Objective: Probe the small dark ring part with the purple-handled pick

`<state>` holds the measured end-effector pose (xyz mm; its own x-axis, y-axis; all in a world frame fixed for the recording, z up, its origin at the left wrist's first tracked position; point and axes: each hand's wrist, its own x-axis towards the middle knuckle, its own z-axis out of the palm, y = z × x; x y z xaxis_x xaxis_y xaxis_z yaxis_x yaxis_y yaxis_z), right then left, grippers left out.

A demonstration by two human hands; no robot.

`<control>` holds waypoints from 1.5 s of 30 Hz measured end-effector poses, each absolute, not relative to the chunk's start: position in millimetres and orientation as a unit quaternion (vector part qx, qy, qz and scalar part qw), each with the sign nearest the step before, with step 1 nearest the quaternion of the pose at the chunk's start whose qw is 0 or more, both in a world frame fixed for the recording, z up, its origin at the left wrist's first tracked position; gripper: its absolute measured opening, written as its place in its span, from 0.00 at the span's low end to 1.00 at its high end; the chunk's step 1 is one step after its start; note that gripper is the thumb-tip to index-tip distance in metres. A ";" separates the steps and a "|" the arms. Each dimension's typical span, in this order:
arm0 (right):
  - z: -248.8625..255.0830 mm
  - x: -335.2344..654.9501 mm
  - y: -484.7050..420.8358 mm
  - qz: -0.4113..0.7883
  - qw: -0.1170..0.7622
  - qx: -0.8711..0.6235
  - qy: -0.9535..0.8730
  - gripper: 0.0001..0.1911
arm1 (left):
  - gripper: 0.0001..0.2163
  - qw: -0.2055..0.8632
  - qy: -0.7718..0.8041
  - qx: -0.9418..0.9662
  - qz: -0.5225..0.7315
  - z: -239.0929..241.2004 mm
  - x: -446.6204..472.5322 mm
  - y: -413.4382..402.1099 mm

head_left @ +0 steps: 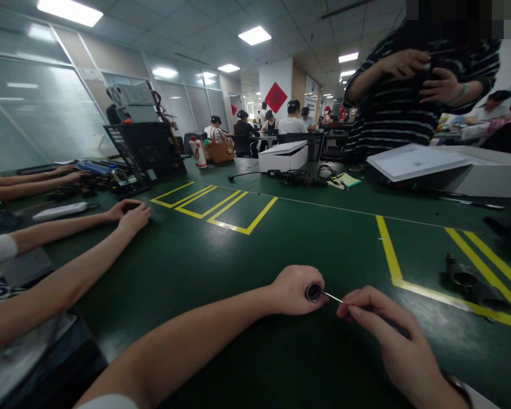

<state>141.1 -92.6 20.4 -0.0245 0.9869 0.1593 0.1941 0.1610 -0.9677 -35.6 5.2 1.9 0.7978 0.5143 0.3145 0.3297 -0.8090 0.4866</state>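
Observation:
My left hand [294, 288] is closed around a dark cylindrical part [314, 292] above the green tabletop. The part's round open end, with a shiny rim, shows beside the thumb; its remaining length is hidden in the fist. From the right, my right hand [381, 321] pinches a thin screwdriver [333, 297]. Its metal shaft points left and meets the cylindrical part near the rim; I cannot tell whether the tip is inside it. Most of the handle is hidden by my fingers.
Black cylindrical pieces [477, 284] lie at the right by yellow tape [392, 255]. Black cables [306, 175] and a white box [283, 156] stand at the back. Co-workers' forearms [85, 255] rest at the left. A person in a striped top [392, 113] stands opposite.

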 end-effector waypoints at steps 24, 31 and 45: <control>20.9 139.0 -96.3 0.392 0.468 -0.517 -0.601 0.10 | 0.08 0.226 0.240 0.921 0.210 3.9 -36.0 5.6; 21.2 144.2 -89.5 0.439 0.496 -0.506 -0.553 0.10 | 0.07 0.223 0.215 0.933 0.184 5.7 -36.8 4.8; 21.9 142.2 -91.0 0.420 0.524 -0.491 -0.555 0.08 | 0.07 0.246 0.229 0.923 0.186 9.2 -35.0 4.7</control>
<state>142.2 -91.0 21.9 0.0314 0.9852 0.1685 0.1049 0.1644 -0.9808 -35.0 4.7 9.2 0.8263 0.5136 0.2309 0.3310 -0.7747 0.5388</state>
